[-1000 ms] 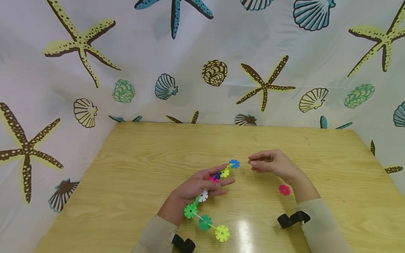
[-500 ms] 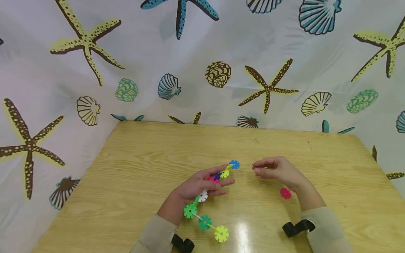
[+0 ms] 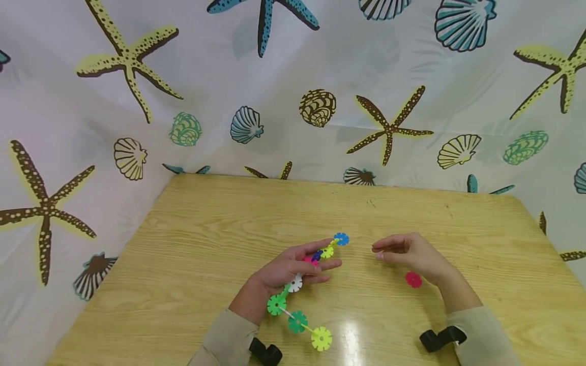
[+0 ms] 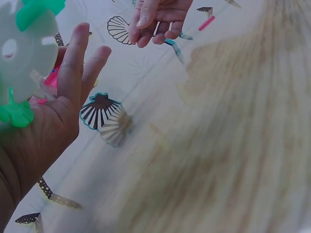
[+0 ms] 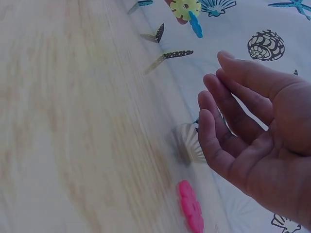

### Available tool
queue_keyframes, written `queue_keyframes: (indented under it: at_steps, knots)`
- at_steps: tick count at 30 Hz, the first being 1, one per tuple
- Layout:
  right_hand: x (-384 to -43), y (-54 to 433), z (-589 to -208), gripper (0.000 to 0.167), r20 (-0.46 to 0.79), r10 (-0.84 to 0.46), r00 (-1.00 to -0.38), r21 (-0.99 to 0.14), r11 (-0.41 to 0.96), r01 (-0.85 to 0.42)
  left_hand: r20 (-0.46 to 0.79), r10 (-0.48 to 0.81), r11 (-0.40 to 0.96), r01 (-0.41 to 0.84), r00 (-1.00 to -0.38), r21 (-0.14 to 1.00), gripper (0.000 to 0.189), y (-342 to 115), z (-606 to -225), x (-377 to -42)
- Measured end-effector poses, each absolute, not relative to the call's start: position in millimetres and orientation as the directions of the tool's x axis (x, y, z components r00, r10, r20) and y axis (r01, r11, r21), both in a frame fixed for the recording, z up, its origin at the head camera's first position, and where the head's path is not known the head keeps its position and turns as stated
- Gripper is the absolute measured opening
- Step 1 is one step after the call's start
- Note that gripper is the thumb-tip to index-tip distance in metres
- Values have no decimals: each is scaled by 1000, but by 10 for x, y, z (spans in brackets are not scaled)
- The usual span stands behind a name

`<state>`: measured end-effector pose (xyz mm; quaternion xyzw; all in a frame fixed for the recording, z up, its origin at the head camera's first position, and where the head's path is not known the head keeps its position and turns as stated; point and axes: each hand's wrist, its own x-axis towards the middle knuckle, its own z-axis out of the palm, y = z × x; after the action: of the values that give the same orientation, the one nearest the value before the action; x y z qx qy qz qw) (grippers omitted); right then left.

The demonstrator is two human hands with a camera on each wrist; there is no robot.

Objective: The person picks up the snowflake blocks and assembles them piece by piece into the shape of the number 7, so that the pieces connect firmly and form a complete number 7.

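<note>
In the head view a chain of notched plastic discs point(image 3: 298, 322) runs across my left hand point(image 3: 287, 269). My thumb and fingers grip it at the pink disc point(image 3: 311, 261), which they partly cover. Beyond the fingertips stick out a yellow disc point(image 3: 327, 252) and, at the far end, a blue disc point(image 3: 341, 239). Below the palm hang white, green and yellow discs, the yellow end disc point(image 3: 322, 338) lowest. My right hand point(image 3: 412, 254) holds nothing, its fingers loosely bent. A loose pink disc point(image 3: 414, 279) lies on the table just below it, also visible in the right wrist view.
The pale wooden table point(image 3: 220, 218) reaches back to a white cloth point(image 3: 274, 81) printed with starfish and shells, which also runs down both sides. A black wrist strap mount point(image 3: 443, 339) juts from the right sleeve, and another mount point(image 3: 266, 352) from the left.
My right hand has drawn back to the right and toward me, away from the blue end of the chain. The left hand keeps its grip on the chain almost in place.
</note>
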<state>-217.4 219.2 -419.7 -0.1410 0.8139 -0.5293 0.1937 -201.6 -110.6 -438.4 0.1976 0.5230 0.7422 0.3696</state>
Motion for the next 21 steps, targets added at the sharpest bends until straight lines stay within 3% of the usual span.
queue_keyframes:
  at_steps: [21]
  knots:
    - [-2104, 2533, -4127, 37, -187, -539, -821, -869, 480, -117, -82, 760, -180, -331, -644, 926, 69, -1117, -4374, -2003]
